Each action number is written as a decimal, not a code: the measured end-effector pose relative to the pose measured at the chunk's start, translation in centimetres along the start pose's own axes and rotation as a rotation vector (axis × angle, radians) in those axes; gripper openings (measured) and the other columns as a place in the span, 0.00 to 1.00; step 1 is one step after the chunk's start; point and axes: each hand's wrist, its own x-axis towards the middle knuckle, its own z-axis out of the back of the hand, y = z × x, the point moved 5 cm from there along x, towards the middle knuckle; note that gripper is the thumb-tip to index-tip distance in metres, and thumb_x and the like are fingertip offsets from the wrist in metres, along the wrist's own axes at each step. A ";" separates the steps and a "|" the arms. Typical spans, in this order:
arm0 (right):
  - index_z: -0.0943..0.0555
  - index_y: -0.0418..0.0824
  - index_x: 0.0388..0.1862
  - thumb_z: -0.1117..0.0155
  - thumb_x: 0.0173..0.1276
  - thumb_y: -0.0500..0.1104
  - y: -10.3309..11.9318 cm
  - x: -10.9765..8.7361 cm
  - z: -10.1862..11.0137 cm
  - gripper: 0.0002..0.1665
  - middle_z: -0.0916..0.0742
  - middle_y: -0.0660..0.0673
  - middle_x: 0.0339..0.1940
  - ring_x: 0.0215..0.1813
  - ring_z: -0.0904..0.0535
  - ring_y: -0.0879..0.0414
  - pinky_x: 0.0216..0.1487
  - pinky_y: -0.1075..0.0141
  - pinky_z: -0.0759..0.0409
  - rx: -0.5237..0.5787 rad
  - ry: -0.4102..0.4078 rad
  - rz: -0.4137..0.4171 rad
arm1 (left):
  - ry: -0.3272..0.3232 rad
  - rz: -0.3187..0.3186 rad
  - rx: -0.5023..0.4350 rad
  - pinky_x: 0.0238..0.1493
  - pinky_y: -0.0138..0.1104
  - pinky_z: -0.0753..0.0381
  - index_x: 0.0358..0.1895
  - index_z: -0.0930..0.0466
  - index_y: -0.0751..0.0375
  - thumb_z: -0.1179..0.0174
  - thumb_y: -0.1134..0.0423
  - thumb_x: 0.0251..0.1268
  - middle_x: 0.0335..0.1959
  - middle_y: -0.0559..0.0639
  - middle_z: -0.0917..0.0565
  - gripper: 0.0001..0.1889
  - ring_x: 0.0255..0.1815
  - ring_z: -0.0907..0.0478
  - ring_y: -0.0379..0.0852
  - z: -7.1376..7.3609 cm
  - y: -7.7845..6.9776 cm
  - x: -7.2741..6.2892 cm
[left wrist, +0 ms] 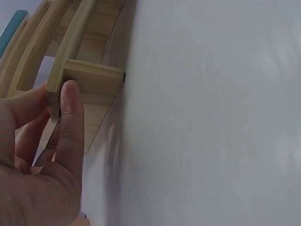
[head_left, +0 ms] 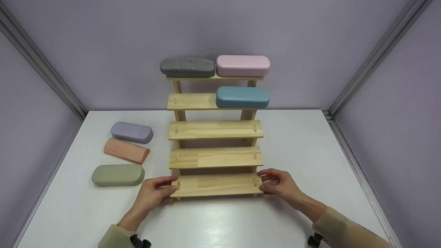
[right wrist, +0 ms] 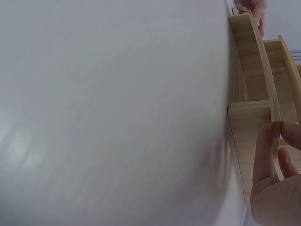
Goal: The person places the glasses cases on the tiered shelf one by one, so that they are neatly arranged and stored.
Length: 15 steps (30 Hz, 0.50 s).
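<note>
A wooden rack (head_left: pixel 215 129) stood on the white surface (head_left: pixel 293 144) amid lilac walls (head_left: pixel 303 51) and metal rails (head_left: pixel 41 64); the left hand (head_left: pixel 150 193) and right hand (head_left: pixel 284 187), fingers nearly closed, pinched the rack's lowest shelf (head_left: pixel 215 185) at its ends.

The person's left hand (left wrist: pixel 44 174) has the end of a wooden board (left wrist: pixel 56 87) pinched, one fingertip laid flat on one side of it and more fingers tucked behind the other. That board belongs to a wooden rack (left wrist: pixel 37 52), and a short crosspiece (left wrist: pixel 96 75) juts from it just past the fingertip, its far end by the white table (left wrist: pixel 211 117). More shelf edges line up beyond the hand, and past them I catch a blue-green edge (left wrist: pixel 10 30). A soft shadow (left wrist: pixel 113 165) runs along the tabletop beside the rack.
</note>
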 end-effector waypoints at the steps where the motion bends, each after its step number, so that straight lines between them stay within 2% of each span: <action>1: 0.22 0.25 0.75 0.23 0.70 0.31 0.0 0.0 0.0 0.35 0.08 0.44 0.54 0.50 0.06 0.60 0.49 0.65 0.04 0.000 0.001 0.000 | 0.007 -0.015 0.007 0.44 0.35 0.03 0.73 0.17 0.72 0.27 0.67 0.77 0.60 0.57 0.08 0.26 0.48 0.08 0.37 0.1 0.0 -0.1; 7: 0.21 0.26 0.75 0.23 0.71 0.31 0.0 0.1 -0.1 0.35 0.07 0.42 0.55 0.50 0.06 0.60 0.50 0.63 0.04 -0.008 0.001 -0.003 | 0.022 -0.097 0.072 0.46 0.37 0.02 0.71 0.16 0.75 0.28 0.69 0.77 0.62 0.68 0.09 0.24 0.44 0.06 0.38 1.0 -0.5 -0.4; 10: 0.21 0.26 0.75 0.23 0.70 0.31 0.1 0.1 -0.1 0.35 0.07 0.42 0.55 0.49 0.06 0.60 0.50 0.63 0.04 -0.009 0.001 -0.001 | 0.021 -0.149 0.145 0.46 0.35 0.03 0.69 0.15 0.74 0.27 0.68 0.76 0.60 0.70 0.10 0.23 0.43 0.06 0.38 1.8 -1.3 -0.7; 15: 0.22 0.25 0.74 0.23 0.70 0.31 0.1 0.1 0.0 0.34 0.08 0.45 0.53 0.48 0.07 0.61 0.49 0.64 0.04 -0.011 0.008 0.005 | 0.009 -0.289 0.300 0.52 0.30 0.06 0.68 0.14 0.71 0.24 0.65 0.74 0.61 0.71 0.10 0.24 0.51 0.07 0.38 3.5 -2.7 -1.3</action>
